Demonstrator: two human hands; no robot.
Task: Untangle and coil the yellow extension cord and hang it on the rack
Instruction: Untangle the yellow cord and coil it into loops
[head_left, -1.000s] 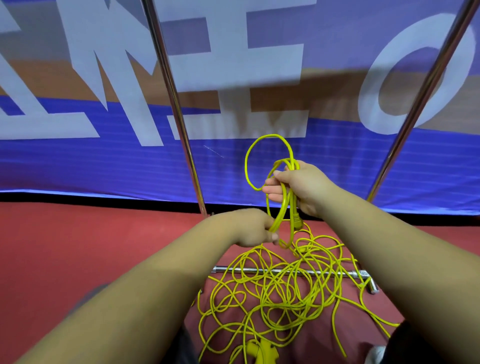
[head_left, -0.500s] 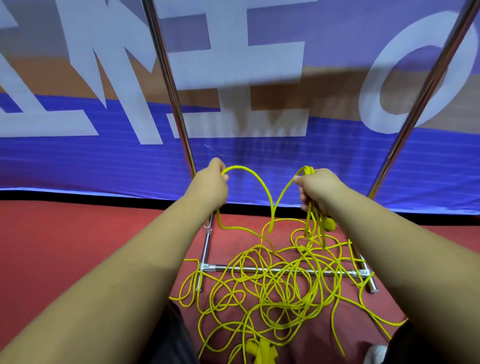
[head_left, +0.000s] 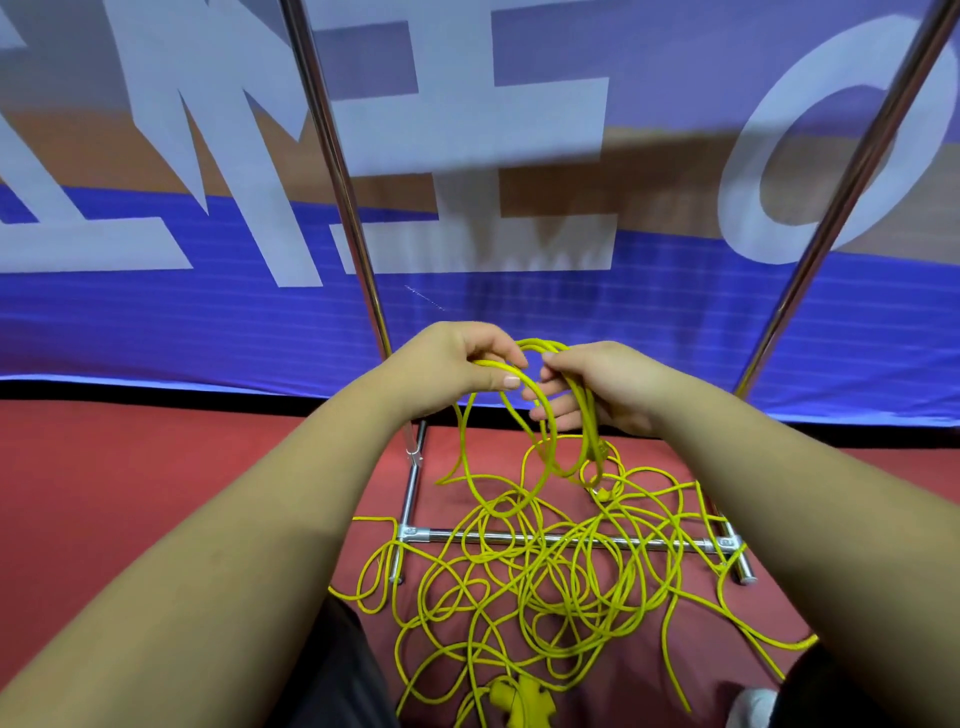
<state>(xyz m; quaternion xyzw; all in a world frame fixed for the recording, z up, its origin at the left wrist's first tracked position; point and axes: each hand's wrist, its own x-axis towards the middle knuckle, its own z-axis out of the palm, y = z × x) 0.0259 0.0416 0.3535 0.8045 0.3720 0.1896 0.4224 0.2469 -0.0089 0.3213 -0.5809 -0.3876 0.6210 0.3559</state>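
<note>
Yellow extension cord (head_left: 540, 571) lies mostly in a loose tangle on the red floor (head_left: 130, 493), at 6 o'clock from both hands, draped over the rack's (head_left: 332, 156) low cross bar (head_left: 649, 544). At 11 o'clock from the left hand (head_left: 452, 364) the rack's left upright rises in front of a blue banner (head_left: 156, 322). The left hand pinches one strand between thumb and fingers, just beside the right hand (head_left: 613, 389), at its 3 o'clock. The right hand has its fingers curled round a few gathered loops that hang down. The right upright (head_left: 852, 171) leans away at 2 o'clock. The yellow socket block (head_left: 514, 701) sits at the bottom edge.
</note>
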